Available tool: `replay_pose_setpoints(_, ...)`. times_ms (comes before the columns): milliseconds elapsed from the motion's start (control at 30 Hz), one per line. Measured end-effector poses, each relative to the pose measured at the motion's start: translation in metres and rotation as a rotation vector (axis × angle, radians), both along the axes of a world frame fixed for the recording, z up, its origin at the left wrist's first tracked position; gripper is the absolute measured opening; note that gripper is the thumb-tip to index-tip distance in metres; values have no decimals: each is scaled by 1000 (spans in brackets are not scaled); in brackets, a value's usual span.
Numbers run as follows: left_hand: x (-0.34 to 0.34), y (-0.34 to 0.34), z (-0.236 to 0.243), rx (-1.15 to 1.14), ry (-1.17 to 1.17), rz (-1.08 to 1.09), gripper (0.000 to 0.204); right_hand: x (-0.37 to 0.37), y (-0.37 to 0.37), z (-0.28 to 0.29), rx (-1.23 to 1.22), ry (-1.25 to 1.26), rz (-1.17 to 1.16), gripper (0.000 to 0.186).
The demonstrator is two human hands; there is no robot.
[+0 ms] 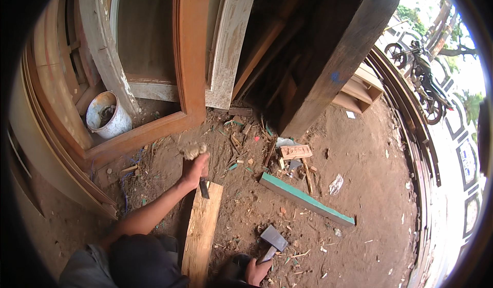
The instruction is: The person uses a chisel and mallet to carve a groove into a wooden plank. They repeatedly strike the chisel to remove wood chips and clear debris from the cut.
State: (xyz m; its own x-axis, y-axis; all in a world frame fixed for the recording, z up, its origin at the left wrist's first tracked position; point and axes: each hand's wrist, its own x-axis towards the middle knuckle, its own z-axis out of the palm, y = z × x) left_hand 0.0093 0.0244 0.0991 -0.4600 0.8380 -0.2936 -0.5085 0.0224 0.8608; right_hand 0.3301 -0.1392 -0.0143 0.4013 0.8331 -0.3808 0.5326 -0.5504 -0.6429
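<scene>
Head view, working from left to right: your left hand (194, 172) is wrapped around a chisel (204, 189), with the frayed, pale butt of its handle sticking up past your fist and the dark blade coming out below. That blade slants down and a little rightward onto the far end of the bare plank (200, 231); whether its edge touches the wood or sits just above it, you cannot tell from here. The plank's long axis runs from near your lap away from you, its far end leaning slightly right, so your left hand is the nearer one to that end. Your right hand (258, 271) is closer to your body, on the plank's right, with its fingers curled around the handle of a hammer (275, 238); the hammer's head points away from you and stands well apart from the chisel, to its lower right. Counting across, you have one white bucket (109, 116), one chisel, one bare plank, one hammer, one carved reddish block (296, 151), one green-topped strip of wood (308, 199) and one motorbike (423, 77).
</scene>
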Motion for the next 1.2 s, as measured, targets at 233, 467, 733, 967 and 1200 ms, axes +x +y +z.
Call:
replay_pose_setpoints(233, 4, 4, -8, 183, 99, -100, 31, -1, 0, 3, -25, -24, -7, 72)
replay_pose_setpoints(467, 0, -3, -43, -74, 200, -132, 33, 0, 0, 0, 47, 1, 9, 72)
replay_pose_setpoints(733, -2, -9, -28, 252, 105, -454, 46, 2, -2, -3, 35, 4, 15, 70)
replay_pose_setpoints(967, -8, -15, -47, 179, -31, -470, 56, 1, -1, 3, 37, 22, 12, 70)
replay_pose_setpoints(1200, -1, -25, -40, 74, 43, -509, 59, -3, -2, 8, 23, -28, 2, 69)
